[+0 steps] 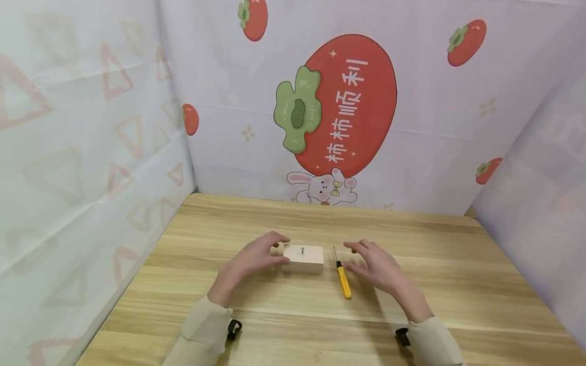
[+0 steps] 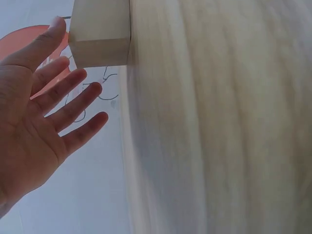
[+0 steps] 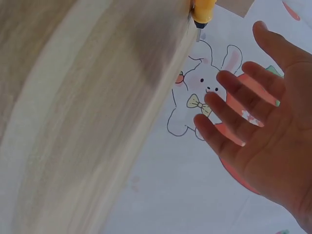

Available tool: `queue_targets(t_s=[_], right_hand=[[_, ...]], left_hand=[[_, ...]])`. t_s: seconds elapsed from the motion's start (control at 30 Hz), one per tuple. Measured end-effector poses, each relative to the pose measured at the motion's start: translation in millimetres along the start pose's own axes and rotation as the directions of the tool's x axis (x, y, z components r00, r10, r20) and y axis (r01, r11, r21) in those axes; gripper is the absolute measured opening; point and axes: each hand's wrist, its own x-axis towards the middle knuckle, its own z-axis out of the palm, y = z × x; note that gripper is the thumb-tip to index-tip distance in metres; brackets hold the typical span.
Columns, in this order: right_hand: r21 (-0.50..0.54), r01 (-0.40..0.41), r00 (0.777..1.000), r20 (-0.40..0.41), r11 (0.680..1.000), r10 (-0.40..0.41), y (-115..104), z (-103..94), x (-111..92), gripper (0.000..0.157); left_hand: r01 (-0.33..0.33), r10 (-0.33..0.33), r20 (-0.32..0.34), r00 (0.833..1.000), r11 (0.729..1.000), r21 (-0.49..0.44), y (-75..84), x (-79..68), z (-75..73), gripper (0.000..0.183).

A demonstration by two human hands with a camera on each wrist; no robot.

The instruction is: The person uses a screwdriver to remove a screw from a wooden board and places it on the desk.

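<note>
A pale wooden block [image 1: 303, 265] lies on the table, with a small screw [image 1: 302, 250] standing upright in its top. At the block's left end is my left hand [image 1: 256, 255], thumb and fingers spread; in the left wrist view the left hand [image 2: 44, 102] has a gap of air inside it beside the block [image 2: 100, 51]. Right of the block lies a screwdriver [image 1: 343, 282] with a yellow handle and black collar, its tip pointing away from me. My right hand [image 1: 375, 265] hovers just right of the screwdriver, holding nothing; its fingers look loosely spread in the right wrist view [image 3: 273, 107].
The wood-grain table [image 1: 192, 305] runs back to a printed cloth wall [image 1: 229, 152] with a red persimmon and a rabbit. Cloth side walls [image 1: 82, 178] stand left and right. Black straps [image 1: 234, 329] show at both sleeves.
</note>
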Motion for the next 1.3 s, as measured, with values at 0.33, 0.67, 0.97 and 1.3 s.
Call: queue_targets(t_s=[0.33,0.67,0.97,1.3], right_hand=[[0.028,0.025,0.992,0.124,0.999,-0.028,-3.4,-4.1,-1.7,0.048],[0.029,0.059,0.972,0.228,0.998,-0.064,-3.5,-5.6,-2.1,0.048],[0.086,0.026,0.939,0.34,0.996,-0.054,-5.9,-5.5,-5.5,0.058],[0.028,0.085,0.936,0.341,0.996,-0.09,-7.4,5.7,-11.8,0.048]], left_hand=[[0.023,-0.023,0.056,0.998,1.0,0.003,4.1,7.9,6.1,0.059],[0.124,-0.12,0.049,0.992,0.989,-0.082,10.2,6.6,4.6,0.059],[0.127,-0.123,0.04,0.992,0.986,-0.106,14.1,4.3,7.3,0.058],[0.136,-0.131,0.058,0.99,0.985,-0.105,11.1,5.8,9.7,0.058]])
